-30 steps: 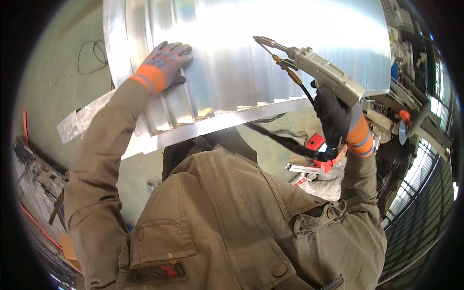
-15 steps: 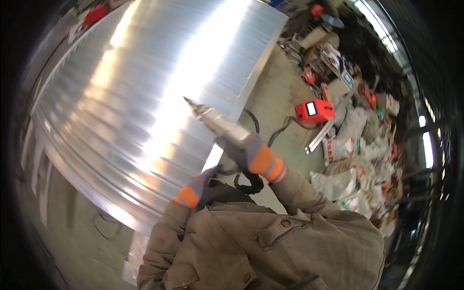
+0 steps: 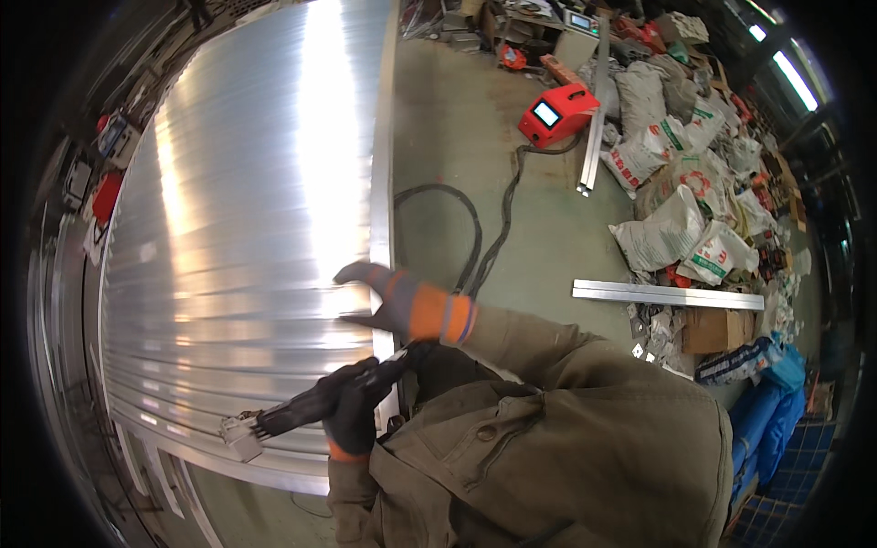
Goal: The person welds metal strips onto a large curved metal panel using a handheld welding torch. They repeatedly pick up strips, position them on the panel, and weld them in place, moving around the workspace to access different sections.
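My left hand (image 3: pixel 350 416), in a dark glove with an orange cuff, is closed round a black hand-held tool (image 3: pixel 301 404) with a pale blocky head (image 3: pixel 241 439). The tool slants over the near part of a large ribbed, shiny metal panel (image 3: pixel 247 228), its head toward the lower left. My right hand (image 3: pixel 388 300), in a grey and orange glove, reaches over the panel's right edge. Its thumb and fingers are apart with nothing between them, and motion blurs it slightly. I cannot tell whether it touches the metal.
Right of the panel, a red machine (image 3: pixel 557 116) with a lit screen stands on the floor. Dark cables (image 3: pixel 504 224) curve across the floor toward me. White sacks (image 3: pixel 662 228) and scrap pile up at the right, near metal bars (image 3: pixel 671 294) and a cardboard box (image 3: pixel 717 331).
My right hand has let go of the pale, pointed tool it held. My left hand now grips a black tool; whether it is the same one I cannot tell. The view has turned.
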